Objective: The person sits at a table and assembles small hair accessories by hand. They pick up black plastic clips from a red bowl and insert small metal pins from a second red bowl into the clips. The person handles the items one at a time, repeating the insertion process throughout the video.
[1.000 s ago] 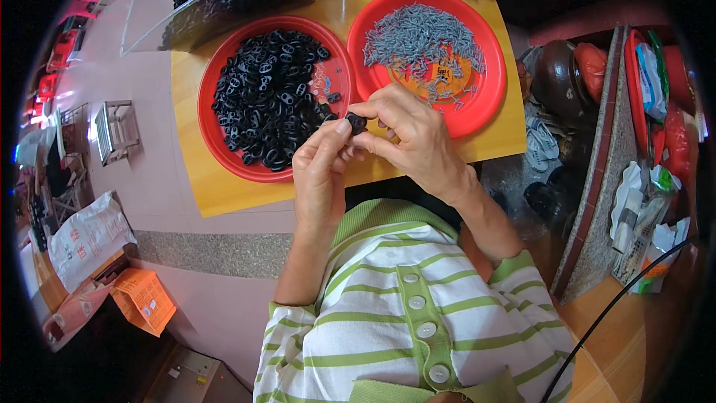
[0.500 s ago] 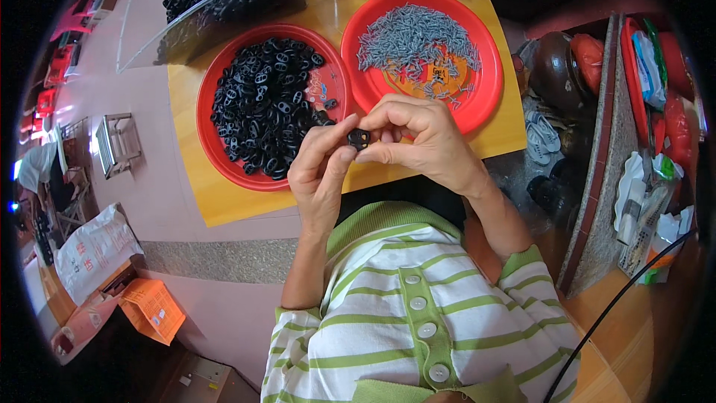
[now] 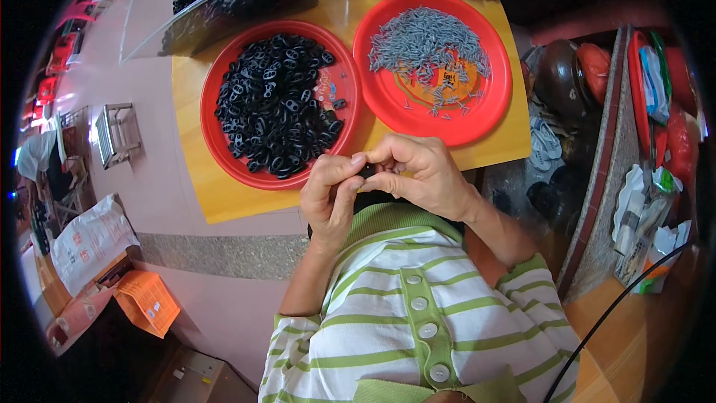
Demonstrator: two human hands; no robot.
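Between the fingertips of both hands is a small black plastic piece (image 3: 366, 171), mostly covered by the fingers. My left hand (image 3: 328, 188) pinches it from the left, and my right hand (image 3: 418, 172) closes on it from the right. Whether a screw is also between the fingers is hidden. Just beyond the left hand, a red tray (image 3: 209, 138) holds a heap of black oval plastic pieces (image 3: 272, 104) with two holes each. Behind the right hand, a red plate (image 3: 498, 82) carries many small grey screws (image 3: 425, 37), thinning out toward its near side.
Both trays stand on a yellow tabletop (image 3: 195, 194). Clear plastic bins (image 3: 246, 11) at its far edge hold more black pieces. To the right are a dark brown jar (image 3: 558, 78) and a ledge with packets. An orange basket (image 3: 147, 302) sits at lower left.
Both hands have drawn back toward my body with the black piece, away from the trays. The fingers now cover more of it.
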